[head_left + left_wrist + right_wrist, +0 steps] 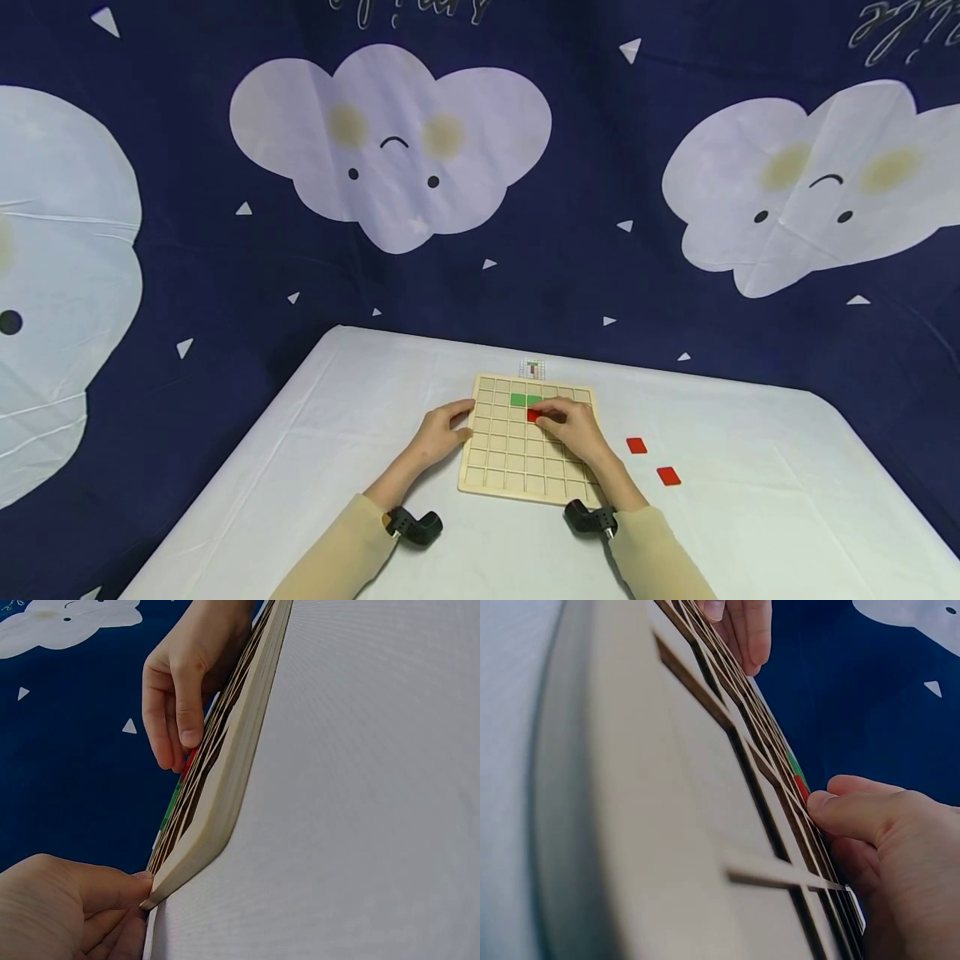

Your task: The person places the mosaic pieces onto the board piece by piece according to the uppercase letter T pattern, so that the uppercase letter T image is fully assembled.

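Note:
A light wooden grid board [495, 481] lies on the white table. My right hand [573, 427] reaches over it, thumb and forefinger pinching a red square tile [533, 415] at a cell; the fingers partly cover the tile. Just above that, two green tiles [518, 400] sit side by side in the grid, the right one partly hidden by the fingers. My left hand [441, 432] touches the board's left edge with thumb and fingertips apart. The left wrist view shows the left fingertips against a corner of the board [217, 840]. Red [802, 787] shows beside the right thumb.
Two loose red tiles, one nearer [668, 476] and one farther [637, 446], lie on the table right of the board. A small printed grid card [532, 369] lies beyond the board's far edge. Behind the table hangs a dark blue cloth [450, 287] with white clouds.

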### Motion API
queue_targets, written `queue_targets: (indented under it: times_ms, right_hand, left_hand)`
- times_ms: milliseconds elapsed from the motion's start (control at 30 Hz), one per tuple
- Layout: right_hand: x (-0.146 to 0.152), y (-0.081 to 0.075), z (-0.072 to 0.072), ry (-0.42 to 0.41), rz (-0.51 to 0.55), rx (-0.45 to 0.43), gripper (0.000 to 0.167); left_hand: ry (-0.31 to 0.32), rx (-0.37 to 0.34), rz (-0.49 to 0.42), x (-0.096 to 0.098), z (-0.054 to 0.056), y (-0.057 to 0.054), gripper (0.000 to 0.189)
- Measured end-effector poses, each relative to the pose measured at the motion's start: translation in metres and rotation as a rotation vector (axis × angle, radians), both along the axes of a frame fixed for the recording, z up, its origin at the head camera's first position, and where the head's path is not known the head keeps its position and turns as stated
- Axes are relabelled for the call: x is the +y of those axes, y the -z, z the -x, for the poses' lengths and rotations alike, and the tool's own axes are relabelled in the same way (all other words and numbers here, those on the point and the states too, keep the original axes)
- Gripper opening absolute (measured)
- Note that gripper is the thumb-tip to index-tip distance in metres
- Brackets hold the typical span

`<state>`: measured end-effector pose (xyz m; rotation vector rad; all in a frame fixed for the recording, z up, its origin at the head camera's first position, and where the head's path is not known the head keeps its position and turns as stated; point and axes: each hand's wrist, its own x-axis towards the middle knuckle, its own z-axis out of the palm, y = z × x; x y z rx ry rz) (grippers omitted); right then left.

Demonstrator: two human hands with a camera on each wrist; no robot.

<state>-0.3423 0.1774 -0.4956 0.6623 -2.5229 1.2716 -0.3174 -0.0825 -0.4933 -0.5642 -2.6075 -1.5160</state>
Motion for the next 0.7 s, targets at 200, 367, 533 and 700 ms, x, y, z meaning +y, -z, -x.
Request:
queue_targets:
  times_ms: [200, 367, 533, 700]
  right_hand:
    - [0.001, -0.008, 0.000, -0.002, 0.128, -0.097, 0.024]
    - [0.010, -0.034, -0.004, -0.053, 0.292, -0.208, 0.034]
    - [0.035, -0.058, -0.012, -0.074, 0.332, -0.207, 0.038]
    - [0.075, -0.065, -0.024, -0.006, 0.257, -0.177, 0.040]
  left_hand:
    - [0.005, 0.006, -0.002, -0.001, 0.001, 0.001, 0.049]
    - [0.006, 0.007, -0.007, 0.000, 0.002, 0.002, 0.050]
    - [0.003, 0.013, -0.002, -0.001, 0.004, 0.003, 0.050]
    - [-0.002, 0.010, 0.002, -0.001, 0.003, 0.002, 0.050]
